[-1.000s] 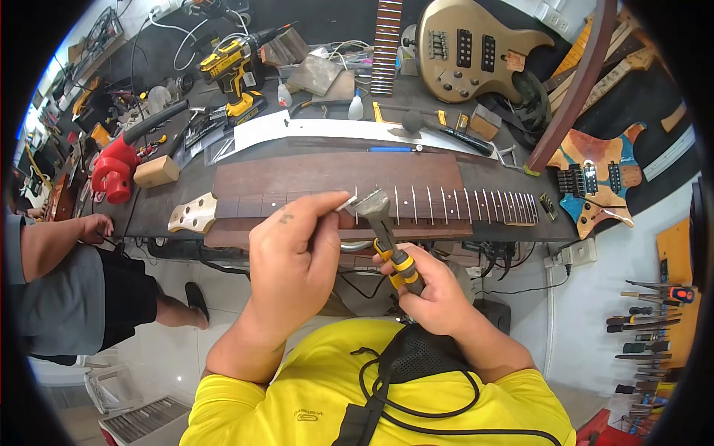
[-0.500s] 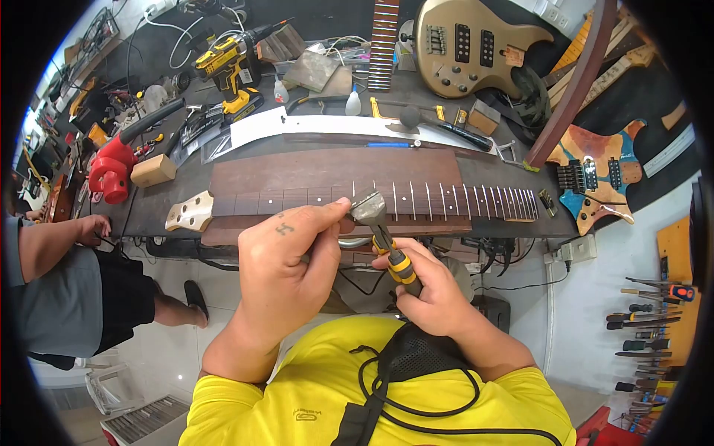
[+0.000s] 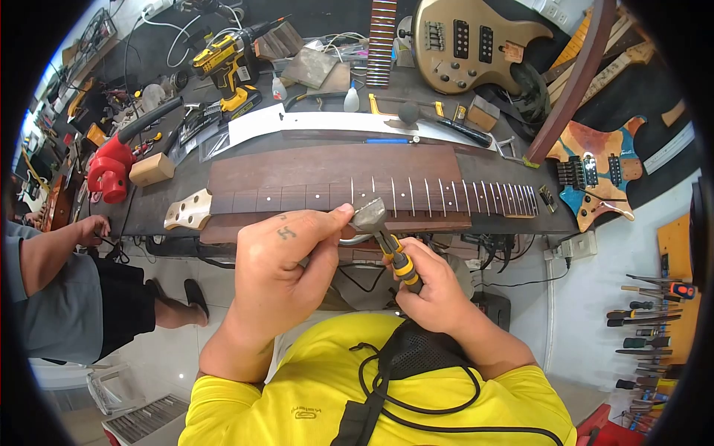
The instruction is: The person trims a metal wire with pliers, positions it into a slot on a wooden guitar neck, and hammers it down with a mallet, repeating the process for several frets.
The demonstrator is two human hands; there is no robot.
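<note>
My right hand (image 3: 431, 286) is wrapped round the yellow-and-black handles of a pair of end nippers (image 3: 370, 216), whose wide grey jaws point up and to the left. With thumb and forefinger, my left hand (image 3: 286, 260) pinches a short thin piece of fret wire (image 3: 362, 207) against the jaws; most of it is hidden. Just beyond both hands lies a guitar neck (image 3: 294, 198), headstock to the left. Silver frets cross its right part, while bare slots show toward the headstock.
Under the neck is a brown board (image 3: 297, 165). A red blower (image 3: 111, 171), a wooden block (image 3: 152, 170), a yellow drill (image 3: 227, 67) and a hammer (image 3: 446, 125) lie around it. Guitar bodies (image 3: 465, 44) rest behind. Another person (image 3: 56, 275) stands at left.
The nippers' jaws have turned slightly, showing more of their flat face, and dipped a little toward me. My left hand has shifted only slightly, still pinching at the jaws.
</note>
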